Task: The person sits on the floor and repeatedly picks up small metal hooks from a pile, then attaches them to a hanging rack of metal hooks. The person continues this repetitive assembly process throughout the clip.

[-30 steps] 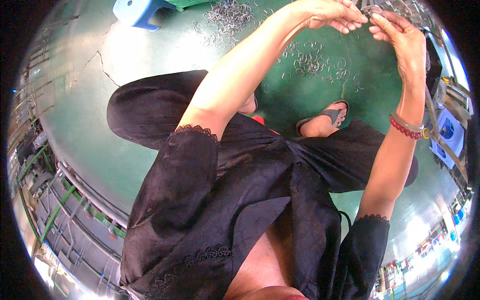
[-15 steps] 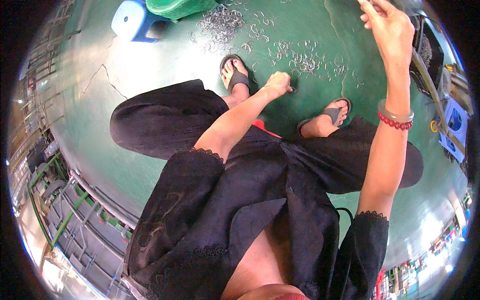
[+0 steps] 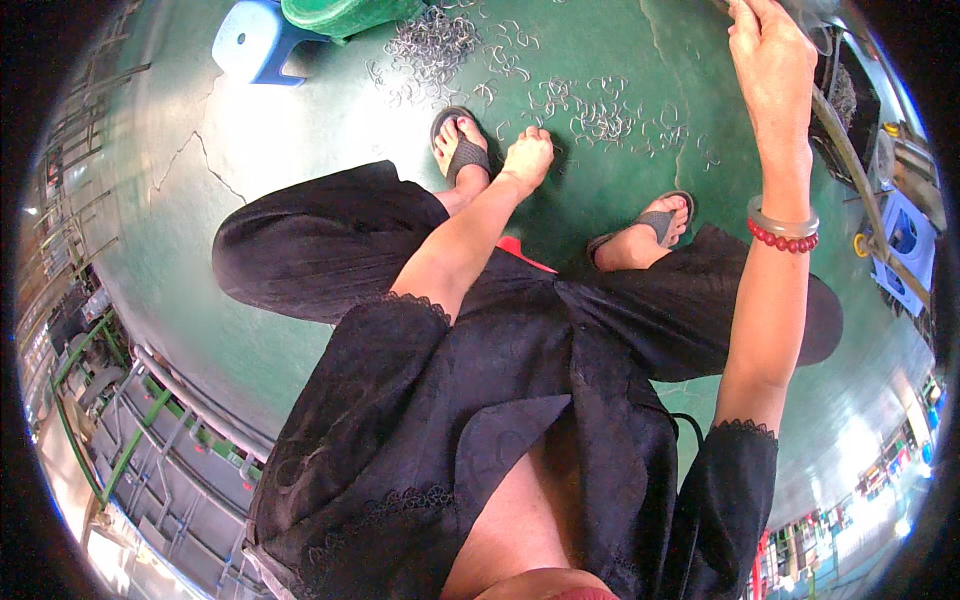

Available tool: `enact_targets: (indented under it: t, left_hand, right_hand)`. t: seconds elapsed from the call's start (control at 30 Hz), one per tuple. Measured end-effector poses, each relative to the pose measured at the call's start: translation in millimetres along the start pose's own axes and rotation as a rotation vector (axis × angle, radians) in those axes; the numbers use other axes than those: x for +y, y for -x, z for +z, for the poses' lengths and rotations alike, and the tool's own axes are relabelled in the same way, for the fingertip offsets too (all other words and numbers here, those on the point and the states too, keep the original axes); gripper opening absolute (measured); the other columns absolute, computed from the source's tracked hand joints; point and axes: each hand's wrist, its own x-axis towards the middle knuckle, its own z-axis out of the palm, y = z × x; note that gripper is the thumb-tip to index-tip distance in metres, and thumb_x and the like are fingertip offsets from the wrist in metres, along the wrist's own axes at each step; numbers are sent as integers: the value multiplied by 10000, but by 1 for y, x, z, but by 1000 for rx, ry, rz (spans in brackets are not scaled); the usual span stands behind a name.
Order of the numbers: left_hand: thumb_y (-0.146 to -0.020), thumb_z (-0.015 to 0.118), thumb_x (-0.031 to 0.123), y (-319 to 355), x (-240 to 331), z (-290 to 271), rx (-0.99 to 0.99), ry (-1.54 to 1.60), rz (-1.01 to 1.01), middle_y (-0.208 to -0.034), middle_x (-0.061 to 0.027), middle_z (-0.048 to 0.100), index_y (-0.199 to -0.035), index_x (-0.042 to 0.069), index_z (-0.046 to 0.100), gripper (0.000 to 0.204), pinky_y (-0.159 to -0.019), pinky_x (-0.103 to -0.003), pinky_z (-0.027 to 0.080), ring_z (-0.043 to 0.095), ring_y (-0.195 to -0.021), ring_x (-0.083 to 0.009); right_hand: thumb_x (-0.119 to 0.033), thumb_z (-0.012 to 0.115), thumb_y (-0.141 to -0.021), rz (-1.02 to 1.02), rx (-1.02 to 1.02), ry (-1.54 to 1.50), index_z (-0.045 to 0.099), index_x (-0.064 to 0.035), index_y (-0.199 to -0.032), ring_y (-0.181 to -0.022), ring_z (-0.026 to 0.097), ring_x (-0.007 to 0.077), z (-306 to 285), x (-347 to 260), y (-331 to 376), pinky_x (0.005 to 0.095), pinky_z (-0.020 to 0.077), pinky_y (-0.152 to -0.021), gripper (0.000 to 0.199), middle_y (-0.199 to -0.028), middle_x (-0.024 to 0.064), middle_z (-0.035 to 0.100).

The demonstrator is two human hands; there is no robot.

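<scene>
Green painted concrete floor [image 3: 300, 130], cracked at the upper left, forms the work surface; the person sits low above it in black clothing.

Small bent metal wire clips [image 3: 600, 115] lie scattered on the floor in front of the feet. A denser heap of clips [image 3: 432, 40] lies further out, just beside a green basin [image 3: 345, 14] at the top edge.

Left hand [image 3: 527, 158]: arm extended downward, hand at floor level between the two feet, at the near edge of the scattered clips. The fingers are curled downward onto the floor; whether the grip holds a clip cannot be told.

Right hand [image 3: 772, 62]: raised at the upper right, well apart from the floor. The fingers are drawn together at the top edge of the view; what they pinch, if anything, is cut off by the rim, so the state of this grip cannot be told. The right wrist carries a pale bangle [image 3: 782, 220] and a red bead bracelet [image 3: 783, 240], touching each other.

Both feet wear grey sandals: left sandal [image 3: 462, 150] just beside the left hand, right sandal [image 3: 655, 220] to the right.

A blue plastic stool [image 3: 255, 42] stands beside the green basin. A curved hose [image 3: 850, 150] runs down the right side past blue equipment [image 3: 900, 240]. Metal racking [image 3: 120, 430] fills the lower left.
</scene>
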Motion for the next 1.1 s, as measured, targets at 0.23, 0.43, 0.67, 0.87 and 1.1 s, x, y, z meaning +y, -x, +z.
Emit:
enact_targets:
  t: [0.23, 0.43, 0.67, 0.87, 1.1]
  left_hand:
    - [-755, 552, 21, 5, -10, -11, 33, 7, 116, -1009, -215, 534, -997, -41, 473, 262, -758, -392, 523, 581, -947, -349]
    - [-763, 559, 54, 4, -9, -6, 63, -65, 58, -987, -203, 560, -958, -29, 498, 220, -749, -389, 520, 597, -922, -333]
    - [-869, 590, 130, -39, 91, -144, 159, 1085, -34, -769, -85, 630, -985, -24, 592, 193, -556, -266, 505, 614, -634, -113]
    - [-871, 593, 91, -58, 124, -203, 48, 1777, 85, -830, -110, 631, -940, -55, 585, 163, -632, -267, 555, 634, -693, -170]
    - [-870, 593, 92, -59, 143, -227, -39, 2023, 184, -844, -124, 632, -939, -44, 591, 152, -671, -273, 564, 637, -728, -179]
  right_hand:
    - [-52, 578, -784, -22, 33, 18, 593, 41, -829, -736, 571, 398, 5, 13, 3, 438, 442, -658, 105, -761, 222, 579]
    - [-230, 555, -847, 3, -60, 86, 637, -16, -980, -743, 613, 366, 18, 31, 2, 373, 490, -684, 265, -825, 208, 626]
    - [-196, 540, -833, 240, -212, -88, 621, 13, -825, -669, 618, 350, -1, 13, 1, 397, 475, -632, 225, -718, 205, 615]
    - [-167, 562, -849, 539, -378, -407, 642, 27, -872, -600, 636, 137, -11, 8, 0, 281, 482, -587, 211, -675, 95, 648]
    - [-169, 565, -865, 558, -435, -420, 647, 28, -891, -596, 633, 125, -13, 5, -3, 270, 480, -578, 216, -685, 92, 653]
